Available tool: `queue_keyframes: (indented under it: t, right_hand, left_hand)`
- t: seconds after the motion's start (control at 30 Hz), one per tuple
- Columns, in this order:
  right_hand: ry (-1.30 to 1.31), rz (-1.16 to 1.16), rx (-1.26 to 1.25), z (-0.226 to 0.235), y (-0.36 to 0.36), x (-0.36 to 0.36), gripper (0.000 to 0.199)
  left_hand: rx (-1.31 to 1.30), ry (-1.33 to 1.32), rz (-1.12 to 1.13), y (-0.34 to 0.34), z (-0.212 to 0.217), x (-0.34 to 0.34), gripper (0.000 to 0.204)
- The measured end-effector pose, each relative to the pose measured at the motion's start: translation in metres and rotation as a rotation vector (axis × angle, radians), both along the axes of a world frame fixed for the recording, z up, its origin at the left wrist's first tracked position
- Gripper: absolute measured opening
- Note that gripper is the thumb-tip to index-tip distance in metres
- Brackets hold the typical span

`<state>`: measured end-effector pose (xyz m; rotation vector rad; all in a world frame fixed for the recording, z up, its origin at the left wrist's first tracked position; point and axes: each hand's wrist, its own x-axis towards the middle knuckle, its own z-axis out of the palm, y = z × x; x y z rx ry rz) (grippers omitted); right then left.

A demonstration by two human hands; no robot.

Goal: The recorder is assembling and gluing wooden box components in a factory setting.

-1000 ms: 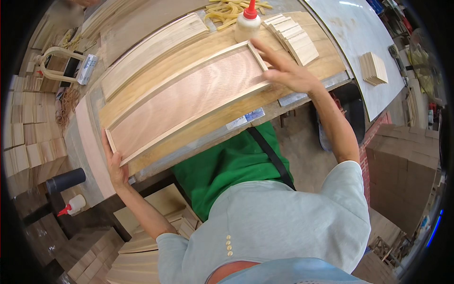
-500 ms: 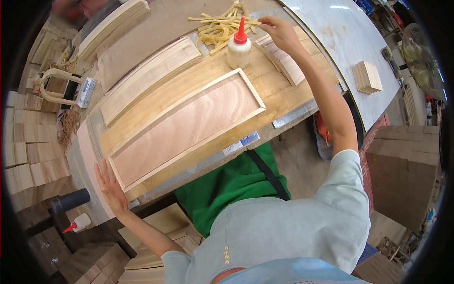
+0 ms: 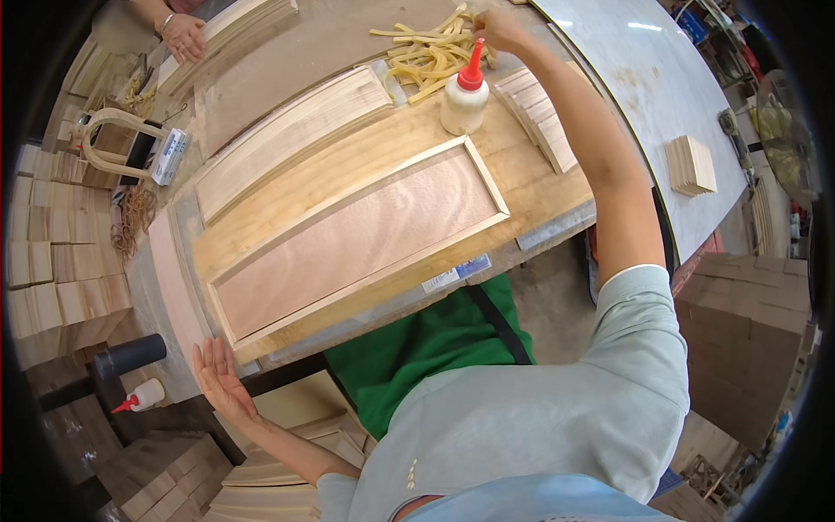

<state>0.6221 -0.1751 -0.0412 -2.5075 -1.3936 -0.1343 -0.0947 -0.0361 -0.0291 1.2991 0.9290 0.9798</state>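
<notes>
A shallow wooden tray-like frame (image 3: 348,252) with a thin plywood bottom lies on a wooden board (image 3: 531,204) at the table's near edge. Beside its lower left corner is my left hand (image 3: 224,379), fingers spread, holding nothing. My right hand (image 3: 500,31) reaches to the far side, fingers pinched at the edge of a heap of yellowish rubber bands (image 3: 430,56); the fingertips are partly hidden. A glue bottle (image 3: 464,109) with a red nozzle stands upright just nearer than the heap. Grooved wood strips (image 3: 537,117) lie under my right forearm.
Long wood strips (image 3: 296,139) lie behind the frame. A co-worker's hand (image 3: 184,36) rests by more strips at far left. A second glue bottle (image 3: 148,394) lies near a dark cylinder (image 3: 130,355). Small wood pieces (image 3: 691,165) stand on the grey table at right.
My right hand has shifted slightly and its fingers now point down into the bands. My left hand has slid nearer me, off the frame's corner. A co-worker's hand has appeared at far left.
</notes>
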Motion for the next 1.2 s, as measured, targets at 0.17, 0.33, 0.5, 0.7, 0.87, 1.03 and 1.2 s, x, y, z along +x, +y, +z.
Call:
queue_keyframes:
  t: [0.17,0.33,0.5,0.7,0.87,1.03,1.2]
  right_hand:
    - [0.288,-0.237,0.028,0.057,0.011,-0.029,0.033]
    - [0.447,-0.273,0.477,0.063,-0.001,-0.020,0.019]
    - [0.750,-0.110,0.674,0.078,-0.029,-0.027,0.019]
    - [0.734,-0.024,0.841,0.115,-0.088,-0.061,0.016]
    - [0.996,-0.075,0.658,0.164,-0.118,-0.221,0.018]
    - [1.250,0.266,0.469,0.155,-0.128,-0.338,0.015]
    - [1.433,0.224,0.338,0.129,-0.144,-0.339,0.022]
  left_hand:
    - [0.025,-0.030,0.032,-0.002,0.005,0.006,0.048]
    - [0.082,0.005,0.073,-0.005,0.019,0.011,0.041]
    - [0.158,-0.031,0.035,-0.007,0.032,0.018,0.039]
    - [0.297,-0.030,0.012,-0.024,0.053,0.039,0.033]
    - [0.387,-0.018,-0.330,-0.107,0.086,0.129,0.039]
    - [0.922,0.141,-0.485,-0.157,0.112,0.234,0.049]
    - [-0.299,-0.349,-0.850,-0.114,0.079,0.194,0.031]
